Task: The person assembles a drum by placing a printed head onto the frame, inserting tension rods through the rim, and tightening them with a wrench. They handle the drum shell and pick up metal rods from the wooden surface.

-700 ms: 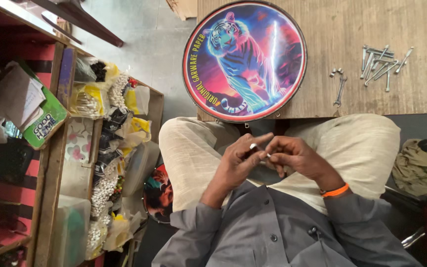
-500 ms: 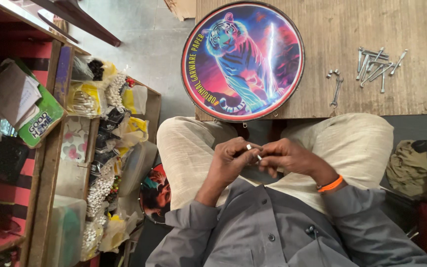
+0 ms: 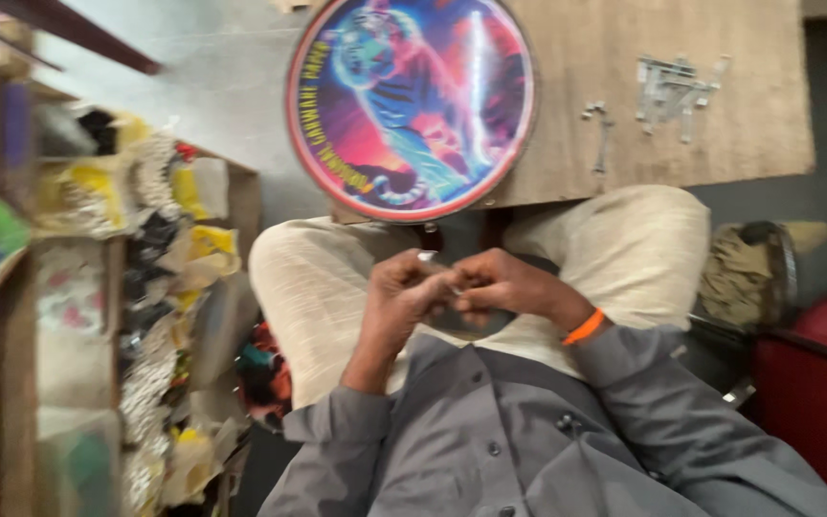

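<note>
Both hands (image 3: 457, 292) pinching small metal piece (image 3: 427, 257)

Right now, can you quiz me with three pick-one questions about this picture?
1. Where does the round tiger disc lie?
A. on the wooden table
B. on a shelf
C. on the floor

2. What colour is the wristband on the right hand?
A. green
B. orange
C. white

3. How are the two hands?
A. far apart
B. flat on the table
C. fingers meeting above the lap

Answers:
1 A: the disc rests on the table's near edge, with loose metal bolts further along.
2 B: the band shows bright orange at the grey cuff.
3 C: the left hand pinches a small metal piece and the right hand's fingers touch it.
</note>
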